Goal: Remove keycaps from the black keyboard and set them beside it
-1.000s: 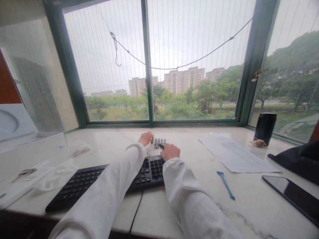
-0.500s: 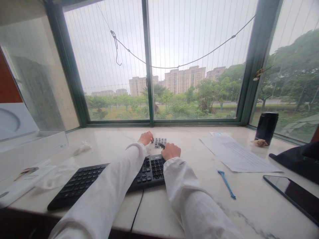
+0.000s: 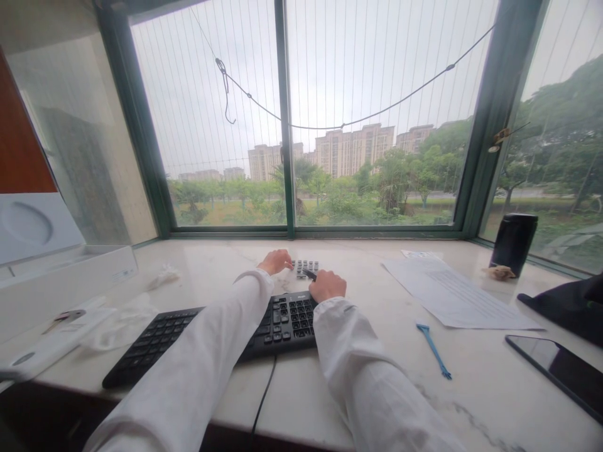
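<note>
My left hand (image 3: 276, 261) is at the left edge of a group of small grey keycaps (image 3: 307, 266) laid in rows on the counter. Its fingers are partly bent and apart, with nothing visible between them. In my closed right hand (image 3: 328, 286) is a dark pen-like tool (image 3: 309, 274), its tip pointing left over the near keycaps; its exact kind is too small to tell. Just below both hands lies a black keyboard (image 3: 292, 323), partly covered by my left sleeve. Its number-pad area shows bare square sockets.
Right of my hands lie printed paper (image 3: 452, 292), a blue plastic tool (image 3: 433, 351) and a phone (image 3: 556, 370). A black can (image 3: 513, 245) stands near the window. To the left are a white box (image 3: 70, 270) and crumpled plastic (image 3: 120, 326). A cable (image 3: 264, 398) crosses the counter's front edge.
The small dark thing at my left fingertips no longer shows there, and those fingers have spread a little. My right hand keeps the tool. The whole view has shifted slightly.
</note>
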A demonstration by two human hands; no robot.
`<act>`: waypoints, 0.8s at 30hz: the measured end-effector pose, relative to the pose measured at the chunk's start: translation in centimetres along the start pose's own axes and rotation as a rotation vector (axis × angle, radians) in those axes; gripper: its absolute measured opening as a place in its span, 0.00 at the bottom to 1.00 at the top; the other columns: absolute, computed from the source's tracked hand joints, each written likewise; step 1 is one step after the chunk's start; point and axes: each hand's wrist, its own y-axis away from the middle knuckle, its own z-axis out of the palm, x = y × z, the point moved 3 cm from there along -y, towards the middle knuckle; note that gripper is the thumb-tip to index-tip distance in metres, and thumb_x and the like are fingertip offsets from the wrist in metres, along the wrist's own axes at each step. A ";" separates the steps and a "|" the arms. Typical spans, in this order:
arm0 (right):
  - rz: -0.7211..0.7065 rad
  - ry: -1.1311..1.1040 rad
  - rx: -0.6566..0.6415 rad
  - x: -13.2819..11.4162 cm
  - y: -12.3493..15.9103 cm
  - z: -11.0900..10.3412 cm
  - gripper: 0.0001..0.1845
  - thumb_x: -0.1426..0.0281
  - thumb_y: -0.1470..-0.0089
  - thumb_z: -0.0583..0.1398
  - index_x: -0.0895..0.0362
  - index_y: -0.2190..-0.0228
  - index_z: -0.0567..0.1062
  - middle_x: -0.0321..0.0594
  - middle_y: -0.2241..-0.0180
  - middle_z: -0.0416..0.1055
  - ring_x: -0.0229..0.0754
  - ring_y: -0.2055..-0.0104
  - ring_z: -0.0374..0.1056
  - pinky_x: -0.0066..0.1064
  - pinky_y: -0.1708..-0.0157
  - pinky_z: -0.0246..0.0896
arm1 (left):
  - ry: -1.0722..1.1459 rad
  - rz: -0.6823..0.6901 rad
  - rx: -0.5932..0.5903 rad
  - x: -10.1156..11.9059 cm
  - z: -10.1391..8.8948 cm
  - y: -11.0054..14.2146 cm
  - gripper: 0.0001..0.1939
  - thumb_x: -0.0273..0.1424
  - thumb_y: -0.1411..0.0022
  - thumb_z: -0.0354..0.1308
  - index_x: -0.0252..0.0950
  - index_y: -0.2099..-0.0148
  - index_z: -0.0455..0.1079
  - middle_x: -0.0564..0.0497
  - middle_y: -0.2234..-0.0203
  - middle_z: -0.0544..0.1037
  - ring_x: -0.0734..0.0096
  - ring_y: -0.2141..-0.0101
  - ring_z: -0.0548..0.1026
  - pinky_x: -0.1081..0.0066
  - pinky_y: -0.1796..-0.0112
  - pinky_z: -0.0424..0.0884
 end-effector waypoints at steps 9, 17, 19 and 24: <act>-0.005 0.001 -0.003 0.1 0.0 0.1 0.12 0.70 0.51 0.55 0.58 0.66 0.76 0.50 0.64 0.73 0.49 0.62 0.71 0.36 0.65 0.61 | 0.036 -0.041 -0.040 0.9 0.0 -0.1 0.07 0.35 0.45 0.59 0.42 0.65 0.77 0.51 0.64 0.77 0.67 0.63 0.74 0.73 0.61 0.66; 0.010 -0.009 -0.010 0.0 0.0 0.0 0.13 0.69 0.49 0.55 0.59 0.63 0.75 0.52 0.63 0.73 0.47 0.60 0.70 0.33 0.62 0.61 | 0.032 -0.035 -0.035 1.2 -0.6 0.1 0.09 0.38 0.45 0.59 0.42 0.64 0.77 0.50 0.61 0.76 0.67 0.62 0.74 0.72 0.60 0.66; 0.013 -0.005 -0.006 0.0 0.1 0.0 0.14 0.69 0.49 0.55 0.59 0.63 0.76 0.53 0.63 0.72 0.47 0.59 0.70 0.33 0.62 0.61 | 0.026 -0.033 -0.034 1.2 -0.7 0.2 0.09 0.38 0.44 0.59 0.42 0.64 0.77 0.50 0.61 0.76 0.67 0.62 0.74 0.72 0.60 0.66; 0.006 -0.002 -0.010 0.0 0.1 -0.1 0.14 0.69 0.49 0.54 0.59 0.63 0.75 0.52 0.62 0.72 0.48 0.59 0.70 0.35 0.62 0.61 | 0.012 -0.038 -0.033 1.1 -1.4 0.5 0.09 0.38 0.44 0.59 0.42 0.65 0.78 0.50 0.63 0.77 0.66 0.63 0.73 0.72 0.61 0.66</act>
